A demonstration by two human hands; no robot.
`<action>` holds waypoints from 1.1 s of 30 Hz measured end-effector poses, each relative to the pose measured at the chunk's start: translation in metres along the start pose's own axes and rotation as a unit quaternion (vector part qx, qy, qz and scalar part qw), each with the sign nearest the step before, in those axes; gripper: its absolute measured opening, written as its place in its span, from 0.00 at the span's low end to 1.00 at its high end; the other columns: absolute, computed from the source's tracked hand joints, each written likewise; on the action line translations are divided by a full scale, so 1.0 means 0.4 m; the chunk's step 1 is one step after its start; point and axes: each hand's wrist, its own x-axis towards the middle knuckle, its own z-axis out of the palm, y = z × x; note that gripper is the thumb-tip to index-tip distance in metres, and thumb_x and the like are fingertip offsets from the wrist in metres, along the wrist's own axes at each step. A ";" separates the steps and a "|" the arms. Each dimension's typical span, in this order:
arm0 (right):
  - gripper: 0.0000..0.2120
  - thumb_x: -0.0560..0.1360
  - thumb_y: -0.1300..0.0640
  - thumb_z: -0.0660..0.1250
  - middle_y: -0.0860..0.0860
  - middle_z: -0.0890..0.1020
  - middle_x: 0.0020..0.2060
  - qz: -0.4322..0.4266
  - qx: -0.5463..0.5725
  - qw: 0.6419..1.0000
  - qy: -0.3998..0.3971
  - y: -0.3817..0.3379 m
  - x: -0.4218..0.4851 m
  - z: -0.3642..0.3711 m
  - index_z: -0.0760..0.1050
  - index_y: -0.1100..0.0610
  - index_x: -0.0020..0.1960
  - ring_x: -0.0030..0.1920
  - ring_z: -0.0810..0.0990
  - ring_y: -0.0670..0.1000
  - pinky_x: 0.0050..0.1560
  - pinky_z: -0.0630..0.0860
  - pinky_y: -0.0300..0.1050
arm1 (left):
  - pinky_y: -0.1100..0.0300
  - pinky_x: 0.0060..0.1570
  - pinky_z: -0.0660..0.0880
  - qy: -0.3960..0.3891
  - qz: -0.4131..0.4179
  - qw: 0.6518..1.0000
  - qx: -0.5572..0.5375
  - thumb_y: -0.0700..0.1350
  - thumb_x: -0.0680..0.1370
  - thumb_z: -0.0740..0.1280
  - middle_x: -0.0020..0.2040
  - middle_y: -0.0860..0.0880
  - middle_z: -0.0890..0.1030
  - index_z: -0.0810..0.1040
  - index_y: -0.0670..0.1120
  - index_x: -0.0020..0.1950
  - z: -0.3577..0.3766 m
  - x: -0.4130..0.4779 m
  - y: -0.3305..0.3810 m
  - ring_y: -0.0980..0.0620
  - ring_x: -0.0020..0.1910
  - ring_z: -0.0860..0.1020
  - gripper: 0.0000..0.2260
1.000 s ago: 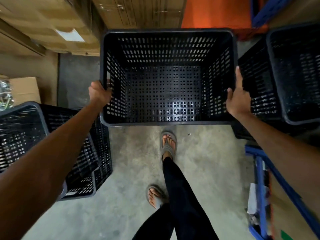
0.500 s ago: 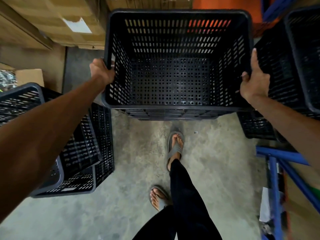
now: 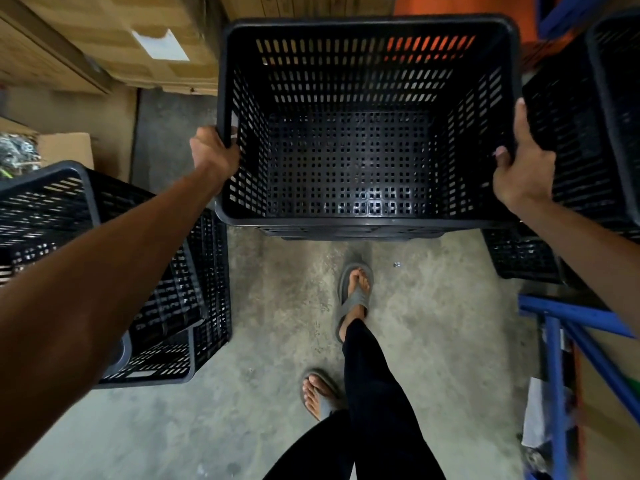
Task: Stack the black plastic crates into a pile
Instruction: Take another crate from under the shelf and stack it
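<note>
A black perforated plastic crate (image 3: 363,223) hangs in front of me above the concrete floor, its open top facing me. My left hand (image 3: 213,152) grips its left rim and my right hand (image 3: 521,171) grips its right rim. The crate is empty inside. At the left stands a pile of black crates (image 3: 173,271), one nested in another and tilted. At the right edge is another stack of black crates (image 3: 588,133), close to the held crate's right wall.
Cardboard boxes (image 3: 104,39) line the back left, with an orange surface (image 3: 450,5) at the back right. A blue metal frame (image 3: 571,341) stands at the right. My sandalled feet (image 3: 355,296) are on the bare concrete floor (image 3: 259,341) between the stacks.
The held crate has risen off the floor and come closer, now hanging above the ground. Both hands keep their grip on its rims. My view has shifted slightly forward.
</note>
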 end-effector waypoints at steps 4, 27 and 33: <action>0.30 0.82 0.54 0.53 0.65 0.78 0.37 -0.018 -0.016 1.000 0.006 -0.004 0.003 0.003 0.43 0.39 0.77 0.34 0.73 0.61 0.48 0.76 0.56 | 0.57 0.56 0.79 0.009 0.003 1.000 0.008 0.41 0.74 0.66 0.56 0.44 0.84 0.81 0.47 0.59 0.004 0.006 -0.001 0.50 0.54 0.82 0.14; 0.43 0.68 0.71 0.59 0.60 0.41 0.78 -0.172 -0.194 0.963 -0.069 -0.017 0.125 -0.006 0.41 0.64 0.78 0.78 0.41 0.60 0.74 0.60 0.53 | 0.45 0.77 0.45 -0.009 0.260 0.899 0.353 0.36 0.74 0.60 0.78 0.39 0.39 0.38 0.42 0.78 -0.003 -0.009 0.049 0.41 0.78 0.38 0.40; 0.46 0.65 0.74 0.61 0.59 0.39 0.78 -0.142 -0.175 0.964 -0.142 -0.039 0.135 -0.019 0.46 0.61 0.78 0.78 0.41 0.61 0.68 0.70 0.55 | 0.45 0.77 0.47 -0.037 0.249 0.897 0.362 0.30 0.73 0.61 0.79 0.41 0.38 0.40 0.43 0.78 -0.001 0.009 0.045 0.43 0.78 0.37 0.40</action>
